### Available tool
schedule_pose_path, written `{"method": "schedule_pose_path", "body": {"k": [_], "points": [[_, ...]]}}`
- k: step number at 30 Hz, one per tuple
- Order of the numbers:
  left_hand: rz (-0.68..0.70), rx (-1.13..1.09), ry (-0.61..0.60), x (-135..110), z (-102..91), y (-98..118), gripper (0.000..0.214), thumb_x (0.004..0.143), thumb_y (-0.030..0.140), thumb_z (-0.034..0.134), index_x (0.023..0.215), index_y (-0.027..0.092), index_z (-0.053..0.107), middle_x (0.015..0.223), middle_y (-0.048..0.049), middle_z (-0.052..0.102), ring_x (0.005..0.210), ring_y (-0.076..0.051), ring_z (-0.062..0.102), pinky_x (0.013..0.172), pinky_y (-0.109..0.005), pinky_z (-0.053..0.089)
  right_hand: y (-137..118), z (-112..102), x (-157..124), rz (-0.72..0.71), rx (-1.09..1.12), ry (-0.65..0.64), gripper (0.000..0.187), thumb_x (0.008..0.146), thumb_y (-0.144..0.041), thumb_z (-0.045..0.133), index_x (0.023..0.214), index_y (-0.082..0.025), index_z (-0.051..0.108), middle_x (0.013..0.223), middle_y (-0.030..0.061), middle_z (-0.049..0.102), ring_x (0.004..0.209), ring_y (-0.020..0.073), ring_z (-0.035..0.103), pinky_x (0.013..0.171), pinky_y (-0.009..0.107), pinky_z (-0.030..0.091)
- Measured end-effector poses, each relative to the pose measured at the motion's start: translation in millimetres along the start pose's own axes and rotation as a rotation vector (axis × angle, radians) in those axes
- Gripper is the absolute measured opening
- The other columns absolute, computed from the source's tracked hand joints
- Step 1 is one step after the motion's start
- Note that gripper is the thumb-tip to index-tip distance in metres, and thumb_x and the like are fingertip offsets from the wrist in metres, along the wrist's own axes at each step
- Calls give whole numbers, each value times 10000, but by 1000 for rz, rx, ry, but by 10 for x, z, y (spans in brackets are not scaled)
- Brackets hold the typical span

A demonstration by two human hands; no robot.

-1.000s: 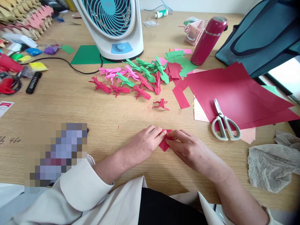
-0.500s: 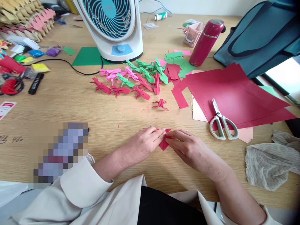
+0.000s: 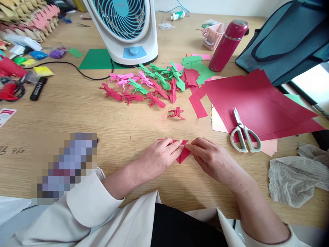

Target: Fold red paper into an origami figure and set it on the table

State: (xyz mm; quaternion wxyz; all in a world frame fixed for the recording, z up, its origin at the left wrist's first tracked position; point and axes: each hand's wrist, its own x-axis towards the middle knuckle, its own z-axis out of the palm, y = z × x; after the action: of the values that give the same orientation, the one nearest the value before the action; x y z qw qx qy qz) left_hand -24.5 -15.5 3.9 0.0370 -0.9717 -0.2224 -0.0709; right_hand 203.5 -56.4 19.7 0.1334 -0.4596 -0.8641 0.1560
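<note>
A small piece of folded red paper (image 3: 182, 158), pointed toward me, lies on the table between my hands. My left hand (image 3: 161, 153) presses its fingers together onto the paper from the left, covering much of it. From the right, my right hand (image 3: 207, 154) pinches the paper's edge between thumb and fingers. Just beyond the hands stands a small red origami figure (image 3: 177, 112) with thin legs. Farther back lies a group of folded paper figures in red (image 3: 155, 100), green (image 3: 161, 80) and pink (image 3: 122, 79).
White-handled scissors (image 3: 243, 133) rest on large red sheets (image 3: 259, 103) at the right. Beyond them stand a red flask (image 3: 228, 46) and a blue bag (image 3: 280, 41). A fan (image 3: 132, 37) is at the back. A grey cloth (image 3: 293, 181) lies right, a blurred-out object (image 3: 68, 168) left.
My right hand's fingertips have shifted slightly to the right along the paper's edge, showing more of its right side. My left hand stays pressed on the paper.
</note>
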Motion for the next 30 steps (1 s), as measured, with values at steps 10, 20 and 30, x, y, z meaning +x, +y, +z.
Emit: {"method": "schedule_pose_path", "body": {"k": [10,20,30], "points": [[17,9,27,-16,22,-2,357,978,119,460,1322,87,550,1370,-102,607,1102,-226,569,917,-354,530,37,42,22,-17,13,24,321,954,-40,403,1108,-165,655,955,99,586,864,197,586,768,343,538],[34,-3,12,-38,28,-27,393,972,110,454,1357,132,529,1412,-100,570,1126,-206,543,976,-351,497,109,16,-11,-29,151,2,414,950,-45,425,1272,-209,629,1004,92,581,913,195,595,796,347,536],[56,50,-27,-63,-6,-2,435,955,106,476,1387,139,512,1449,-75,544,1101,-213,536,946,-352,503,202,68,-82,-74,203,20,473,961,-55,437,1378,-239,561,1086,103,563,1010,214,567,895,386,512]]}}
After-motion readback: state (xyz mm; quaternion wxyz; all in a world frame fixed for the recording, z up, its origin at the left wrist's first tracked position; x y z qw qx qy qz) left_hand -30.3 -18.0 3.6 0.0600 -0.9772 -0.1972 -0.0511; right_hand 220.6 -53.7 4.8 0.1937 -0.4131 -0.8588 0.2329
